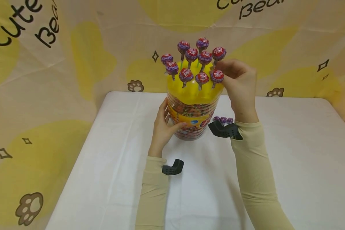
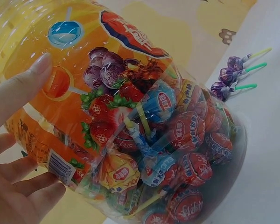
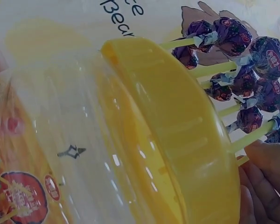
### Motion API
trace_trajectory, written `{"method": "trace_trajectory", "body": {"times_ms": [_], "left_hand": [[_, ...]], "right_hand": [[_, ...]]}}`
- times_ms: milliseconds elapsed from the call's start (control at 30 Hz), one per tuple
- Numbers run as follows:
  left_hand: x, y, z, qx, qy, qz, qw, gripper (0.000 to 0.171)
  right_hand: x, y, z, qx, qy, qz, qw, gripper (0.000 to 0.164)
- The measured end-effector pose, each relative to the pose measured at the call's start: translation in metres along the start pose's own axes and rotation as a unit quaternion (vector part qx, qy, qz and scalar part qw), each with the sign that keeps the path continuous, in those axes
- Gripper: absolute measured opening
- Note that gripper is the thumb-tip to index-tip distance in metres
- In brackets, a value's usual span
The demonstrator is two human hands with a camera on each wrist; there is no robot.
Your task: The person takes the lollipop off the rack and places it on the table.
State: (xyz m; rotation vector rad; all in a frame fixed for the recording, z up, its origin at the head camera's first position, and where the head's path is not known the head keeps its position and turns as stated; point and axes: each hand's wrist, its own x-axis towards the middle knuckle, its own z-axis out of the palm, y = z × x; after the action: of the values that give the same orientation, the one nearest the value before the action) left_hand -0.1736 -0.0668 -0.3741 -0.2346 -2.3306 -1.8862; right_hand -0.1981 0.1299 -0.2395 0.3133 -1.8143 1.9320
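Note:
A clear plastic jar [image 1: 192, 119] with a yellow lid [image 1: 194, 95] stands on the table. Wrapped lollipops [image 2: 189, 130] in several colours fill its lower part. Purple-and-red lollipops [image 1: 186, 75] stand upright in the lid, sticks down. My left hand [image 1: 164, 129] grips the jar's left side, thumb across the front label and fingers round the side. At the lid's right edge, my right hand [image 1: 241, 84] pinches a lollipop [image 1: 219, 53] by its stick. In the right wrist view, the fingers [image 3: 273, 170] are close beside the lid, partly cut off by the frame.
Three loose purple lollipops [image 2: 228, 77] with green and yellow sticks lie on the white table [image 1: 118, 166], right of the jar. A yellow patterned cloth [image 1: 118, 44] hangs behind and at the sides. Black camera mounts sit on both wrists.

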Motion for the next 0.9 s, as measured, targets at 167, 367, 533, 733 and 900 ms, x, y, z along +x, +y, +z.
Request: {"method": "trace_trajectory", "body": {"times_ms": [167, 367, 533, 733, 900], "left_hand": [[-0.0005, 0.0001, 0.0001, 0.000, 0.000, -0.003, 1.0000, 0.095], [0.0001, 0.0001, 0.0006, -0.002, -0.001, -0.009, 1.0000, 0.096], [0.0003, 0.0003, 0.0012, -0.005, -0.003, -0.019, 0.9998, 0.095], [0.0008, -0.0010, 0.0007, -0.005, 0.000, -0.010, 0.9999, 0.096], [0.0009, -0.0017, 0.0003, -0.002, 0.000, -0.007, 1.0000, 0.095]], "right_hand": [[0.0010, 0.0004, 0.0018, 0.006, -0.003, 0.001, 1.000, 0.005], [0.0020, 0.0002, 0.0026, 0.013, 0.001, -0.001, 1.000, 0.004], [0.0026, -0.0003, 0.0024, 0.015, 0.009, -0.005, 1.000, 0.004], [0.0038, -0.0032, 0.0043, 0.024, 0.012, -0.017, 0.999, 0.007], [0.0031, -0.0061, 0.0051, 0.017, 0.010, -0.039, 0.999, 0.012]]}}
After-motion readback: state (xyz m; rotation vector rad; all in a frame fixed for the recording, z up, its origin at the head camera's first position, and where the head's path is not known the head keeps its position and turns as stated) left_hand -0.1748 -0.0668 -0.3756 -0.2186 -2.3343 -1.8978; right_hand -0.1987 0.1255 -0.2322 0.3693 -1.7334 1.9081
